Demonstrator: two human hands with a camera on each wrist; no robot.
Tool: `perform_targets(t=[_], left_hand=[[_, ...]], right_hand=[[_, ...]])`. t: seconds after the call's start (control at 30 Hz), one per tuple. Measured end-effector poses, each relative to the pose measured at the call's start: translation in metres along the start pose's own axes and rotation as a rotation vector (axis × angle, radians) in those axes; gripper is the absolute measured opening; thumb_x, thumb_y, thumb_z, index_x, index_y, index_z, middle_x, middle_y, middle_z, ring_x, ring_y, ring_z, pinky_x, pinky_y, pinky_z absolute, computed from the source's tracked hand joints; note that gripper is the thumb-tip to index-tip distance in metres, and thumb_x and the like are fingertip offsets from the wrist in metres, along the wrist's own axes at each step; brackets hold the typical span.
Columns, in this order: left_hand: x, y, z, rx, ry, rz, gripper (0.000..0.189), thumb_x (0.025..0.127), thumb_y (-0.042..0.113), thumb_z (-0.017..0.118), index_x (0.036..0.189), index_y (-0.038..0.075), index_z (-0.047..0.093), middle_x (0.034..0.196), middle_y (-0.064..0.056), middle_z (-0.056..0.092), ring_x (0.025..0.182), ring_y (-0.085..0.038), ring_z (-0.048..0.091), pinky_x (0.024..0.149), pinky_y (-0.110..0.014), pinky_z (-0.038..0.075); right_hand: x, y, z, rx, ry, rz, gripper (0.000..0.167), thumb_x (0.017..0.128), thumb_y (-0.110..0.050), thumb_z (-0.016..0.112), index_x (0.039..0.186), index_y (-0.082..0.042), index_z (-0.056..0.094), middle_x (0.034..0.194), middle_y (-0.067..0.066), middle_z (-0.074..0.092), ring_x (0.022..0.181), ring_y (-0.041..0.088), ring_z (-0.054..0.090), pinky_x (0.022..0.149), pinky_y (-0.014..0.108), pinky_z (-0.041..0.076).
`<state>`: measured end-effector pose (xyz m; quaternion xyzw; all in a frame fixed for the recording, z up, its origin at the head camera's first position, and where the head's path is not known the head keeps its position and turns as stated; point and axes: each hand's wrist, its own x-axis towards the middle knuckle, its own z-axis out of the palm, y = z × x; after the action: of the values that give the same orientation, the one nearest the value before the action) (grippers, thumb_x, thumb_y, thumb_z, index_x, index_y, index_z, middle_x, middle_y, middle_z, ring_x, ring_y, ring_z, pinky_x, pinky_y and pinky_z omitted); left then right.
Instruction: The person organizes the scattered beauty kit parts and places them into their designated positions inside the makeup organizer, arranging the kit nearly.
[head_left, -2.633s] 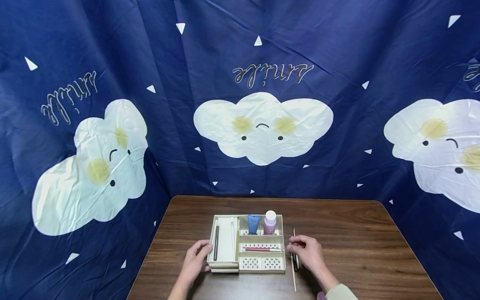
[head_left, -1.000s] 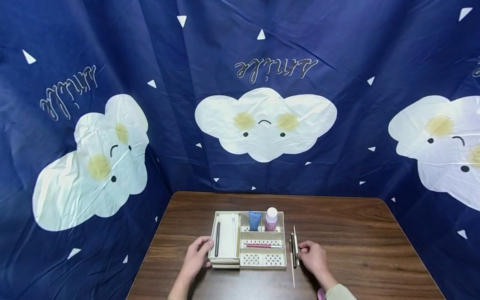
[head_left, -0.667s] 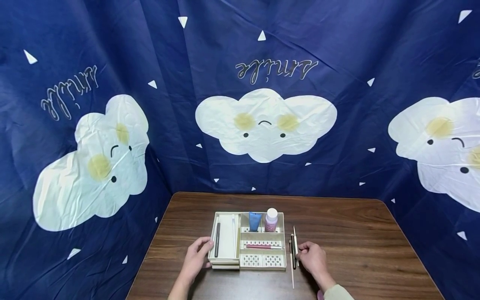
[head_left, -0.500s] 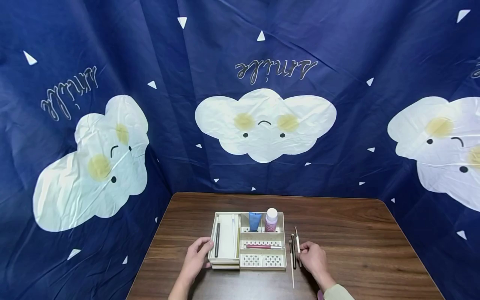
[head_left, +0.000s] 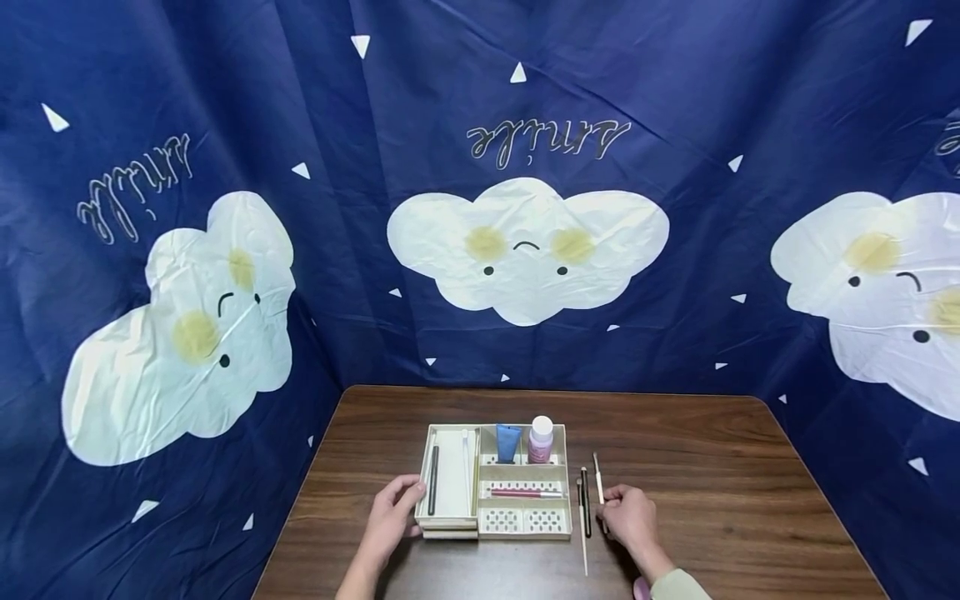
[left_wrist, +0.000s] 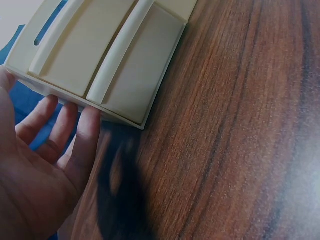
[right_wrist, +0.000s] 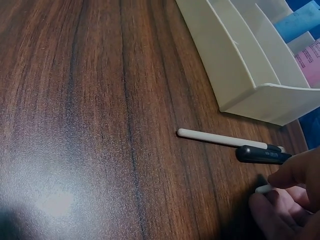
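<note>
Pinches a slim white-handled brush [head_left: 599, 486] between thumb and bent fingers of the right hand [head_left: 628, 518], out to the right of a cream organizer [head_left: 452, 475] on a wooden table [head_left: 720, 467]. Touches the left side of the organizer with the fingertips of the left hand [head_left: 390, 517], fingers spread and gently bent against the outer wall, well apart from the right hand. Shows just a short white end of the pinched brush at the right fingertips in the right wrist view; hard to tell there whether resting on the wood or slightly raised. Has, just left of the right hand, a black pen-like tool [head_left: 587, 504] and a pale brush [right_wrist: 220, 138] lying close together, between that hand and the organizer. Displays, nearest the left hand, a dark stick [head_left: 433, 481], a white stick [head_left: 467, 475] and a yellowish stick [head_left: 476, 483] lying lengthwise in a shallow section, over two drawer fronts [left_wrist: 145, 70]. Includes, in compartments nearer the right hand, a red stick [head_left: 517, 493] lying crosswise and, farther from both hands, a blue tube [head_left: 507, 444] beside a white-capped bottle [head_left: 540, 446]. Takes in, beyond both hands, a navy backdrop [head_left: 337, 100] printed with white clouds [head_left: 528, 287].
</note>
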<state>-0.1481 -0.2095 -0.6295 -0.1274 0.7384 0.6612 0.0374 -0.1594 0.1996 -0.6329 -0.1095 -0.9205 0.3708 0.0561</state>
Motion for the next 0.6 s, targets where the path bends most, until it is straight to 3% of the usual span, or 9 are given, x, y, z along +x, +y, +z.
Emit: perform_targets(t=[0.27,0.6], left_hand=[[-0.001,0.000,0.000,0.000,0.004,-0.006,0.045,0.098,0.037,0.067,0.130,0.006,0.064,0.111,-0.013,0.068,0.092,-0.022,0.068,0.065,-0.043,0.064],[0.000,-0.001,-0.001,0.003,-0.003,0.001,0.045,0.098,0.038,0.067,0.130,0.005,0.064,0.114,-0.013,0.068,0.093,-0.021,0.067,0.065,-0.043,0.064]], right_hand=[[-0.002,0.001,-0.005,0.034,-0.015,0.017,0.018,0.068,-0.006,0.074,0.086,-0.003,0.077,0.071,0.001,0.074,0.062,0.011,0.061,0.061,0.036,0.053],[-0.002,0.001,-0.011,0.104,-0.028,0.080,0.018,0.073,-0.006,0.074,0.090,-0.003,0.078,0.062,-0.005,0.068,0.047,0.009,0.058,0.056,0.027,0.048]])
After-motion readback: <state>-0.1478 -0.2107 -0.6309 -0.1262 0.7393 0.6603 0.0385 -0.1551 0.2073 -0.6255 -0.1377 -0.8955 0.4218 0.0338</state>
